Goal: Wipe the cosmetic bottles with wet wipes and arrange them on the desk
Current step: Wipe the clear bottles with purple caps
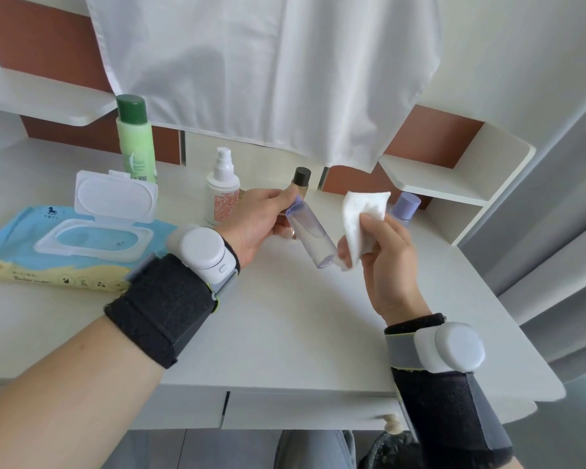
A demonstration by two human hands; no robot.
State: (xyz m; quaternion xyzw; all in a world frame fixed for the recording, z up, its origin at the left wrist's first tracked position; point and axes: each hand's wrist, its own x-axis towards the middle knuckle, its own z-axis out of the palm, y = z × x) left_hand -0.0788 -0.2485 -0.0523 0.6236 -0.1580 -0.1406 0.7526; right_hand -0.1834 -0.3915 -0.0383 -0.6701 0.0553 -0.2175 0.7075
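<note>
The clear, lilac-tinted plastic bottle [310, 236] is held in the air above the white worktop [285, 316], tilted so that its lower end points toward the person. The left hand [257, 221] grips its upper end, with the fingers [278, 198] curled round the top. The right hand [386, 265] pinches a crumpled white wet wipe [362, 214] between thumb and fingers, and the lower corner of the wipe touches the bottle's bottom end.

At the back of the worktop, a tall light-green bottle with a dark green cap [136, 143] stands upright on the left. A white pump bottle with red print [222, 191] stands to its right, and a beige bottle with a black cap [301, 179] shows just behind the left hand. A small bottle with a lilac cap [405, 206] is partly hidden behind the wipe.

A blue and yellow soft pack of wet wipes [21, 248] lies flat on the left, its translucent flip lid [115, 194] standing open. A white cloth [268, 79] hangs down over the back of the desk. Both wrists wear black straps [163, 306] carrying round white devices [202, 252].
</note>
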